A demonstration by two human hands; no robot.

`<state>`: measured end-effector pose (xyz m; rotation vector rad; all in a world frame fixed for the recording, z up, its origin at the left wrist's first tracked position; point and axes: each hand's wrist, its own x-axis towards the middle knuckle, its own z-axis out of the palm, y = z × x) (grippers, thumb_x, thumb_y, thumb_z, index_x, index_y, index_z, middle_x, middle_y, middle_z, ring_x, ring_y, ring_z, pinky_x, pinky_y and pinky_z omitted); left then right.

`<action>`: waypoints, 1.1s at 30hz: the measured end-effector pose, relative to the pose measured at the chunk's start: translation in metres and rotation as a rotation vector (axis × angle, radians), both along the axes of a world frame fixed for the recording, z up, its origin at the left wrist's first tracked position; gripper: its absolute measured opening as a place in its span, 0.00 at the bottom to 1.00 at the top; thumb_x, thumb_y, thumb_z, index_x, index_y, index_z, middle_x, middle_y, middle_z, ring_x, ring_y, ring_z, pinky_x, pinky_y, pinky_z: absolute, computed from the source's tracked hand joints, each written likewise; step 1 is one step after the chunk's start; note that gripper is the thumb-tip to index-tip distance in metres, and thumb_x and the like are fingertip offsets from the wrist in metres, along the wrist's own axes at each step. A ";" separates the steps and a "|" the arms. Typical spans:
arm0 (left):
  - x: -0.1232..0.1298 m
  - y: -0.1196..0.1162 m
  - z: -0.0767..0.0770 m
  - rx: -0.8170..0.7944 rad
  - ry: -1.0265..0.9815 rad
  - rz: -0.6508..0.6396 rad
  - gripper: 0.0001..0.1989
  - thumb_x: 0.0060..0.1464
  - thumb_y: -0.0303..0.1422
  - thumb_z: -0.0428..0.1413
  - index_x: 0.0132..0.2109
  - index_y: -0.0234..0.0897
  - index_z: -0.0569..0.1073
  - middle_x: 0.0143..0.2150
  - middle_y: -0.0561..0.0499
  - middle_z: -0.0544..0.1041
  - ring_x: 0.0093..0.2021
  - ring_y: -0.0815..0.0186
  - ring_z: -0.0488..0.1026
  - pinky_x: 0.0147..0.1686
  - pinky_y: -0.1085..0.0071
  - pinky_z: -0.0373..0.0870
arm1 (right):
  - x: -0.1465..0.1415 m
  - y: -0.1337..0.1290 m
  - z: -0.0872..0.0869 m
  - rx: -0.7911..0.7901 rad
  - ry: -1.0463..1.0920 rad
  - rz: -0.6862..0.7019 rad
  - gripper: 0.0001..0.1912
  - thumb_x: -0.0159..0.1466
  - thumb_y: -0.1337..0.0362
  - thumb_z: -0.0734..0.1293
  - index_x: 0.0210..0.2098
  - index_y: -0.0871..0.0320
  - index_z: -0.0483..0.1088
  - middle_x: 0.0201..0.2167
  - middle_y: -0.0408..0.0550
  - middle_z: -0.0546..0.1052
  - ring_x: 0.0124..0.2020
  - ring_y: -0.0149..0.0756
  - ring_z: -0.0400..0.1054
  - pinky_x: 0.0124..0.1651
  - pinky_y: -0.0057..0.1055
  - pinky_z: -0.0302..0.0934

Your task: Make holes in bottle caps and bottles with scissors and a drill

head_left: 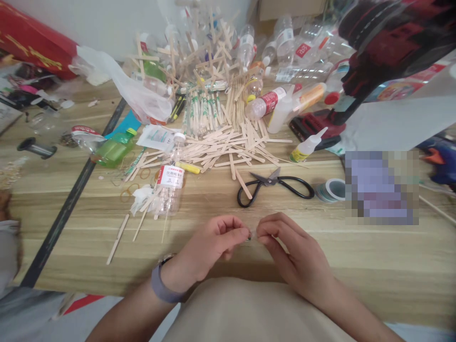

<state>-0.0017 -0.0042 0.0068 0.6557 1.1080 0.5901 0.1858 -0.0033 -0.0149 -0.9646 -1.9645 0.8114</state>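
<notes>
Close to the table's front edge, my left hand pinches a tiny dark-green and clear piece between thumb and forefinger; its kind is too small to tell. Facing it, my right hand has thumb and fingertips pressed together, and whatever they hold is hidden. A narrow gap separates the two hands. Beyond them lie black-handled scissors with blades apart, one wooden craft stick touching a handle loop. A roll of tape sits right of the scissors.
A heap of craft sticks covers the middle. Plastic bottles crowd the back. Nearer stand a labelled water bottle, a green bottle and a glue bottle. A red-black power tool rises at right. Another person's sleeve shows at left.
</notes>
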 end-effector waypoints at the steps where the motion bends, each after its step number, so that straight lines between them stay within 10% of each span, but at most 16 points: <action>1: -0.001 0.000 -0.001 -0.026 -0.026 0.044 0.09 0.47 0.36 0.60 0.30 0.37 0.67 0.17 0.64 0.57 0.18 0.77 0.48 0.18 0.75 0.43 | 0.001 -0.001 0.000 -0.034 0.034 -0.013 0.08 0.71 0.69 0.59 0.34 0.54 0.64 0.31 0.43 0.70 0.34 0.31 0.67 0.36 0.26 0.62; 6: -0.006 0.000 -0.007 -0.054 -0.073 0.175 0.11 0.43 0.31 0.57 0.30 0.41 0.60 0.15 0.67 0.49 0.17 0.76 0.40 0.18 0.74 0.38 | 0.007 -0.005 -0.002 -0.362 0.318 0.048 0.15 0.74 0.55 0.57 0.32 0.54 0.61 0.31 0.42 0.66 0.33 0.31 0.62 0.36 0.27 0.58; 11: -0.013 -0.005 0.002 0.326 0.356 -0.078 0.04 0.53 0.34 0.54 0.33 0.39 0.68 0.20 0.62 0.58 0.21 0.73 0.53 0.21 0.73 0.47 | 0.002 -0.005 -0.001 -0.828 0.750 0.177 0.16 0.71 0.51 0.61 0.32 0.54 0.61 0.35 0.43 0.72 0.25 0.27 0.61 0.30 0.27 0.57; 14: -0.019 -0.004 0.009 0.497 0.499 -0.208 0.17 0.56 0.35 0.51 0.22 0.39 0.58 0.19 0.60 0.53 0.22 0.72 0.51 0.24 0.70 0.47 | -0.001 -0.003 0.000 -0.946 0.855 0.194 0.17 0.69 0.51 0.63 0.31 0.54 0.59 0.29 0.41 0.73 0.20 0.26 0.58 0.25 0.26 0.53; 22: -0.016 0.002 0.008 0.305 -0.021 -0.173 0.17 0.60 0.37 0.47 0.24 0.37 0.65 0.22 0.57 0.60 0.22 0.72 0.51 0.24 0.69 0.49 | -0.004 -0.006 -0.002 -0.712 0.482 0.178 0.19 0.72 0.49 0.56 0.31 0.54 0.59 0.24 0.39 0.64 0.23 0.30 0.55 0.27 0.28 0.53; 33: 0.001 0.000 0.014 0.492 0.384 -0.196 0.19 0.61 0.32 0.46 0.23 0.40 0.51 0.20 0.60 0.50 0.23 0.72 0.49 0.23 0.70 0.48 | -0.011 -0.017 0.011 -0.096 -0.061 0.003 0.12 0.72 0.68 0.54 0.31 0.53 0.57 0.22 0.37 0.65 0.20 0.28 0.57 0.23 0.23 0.52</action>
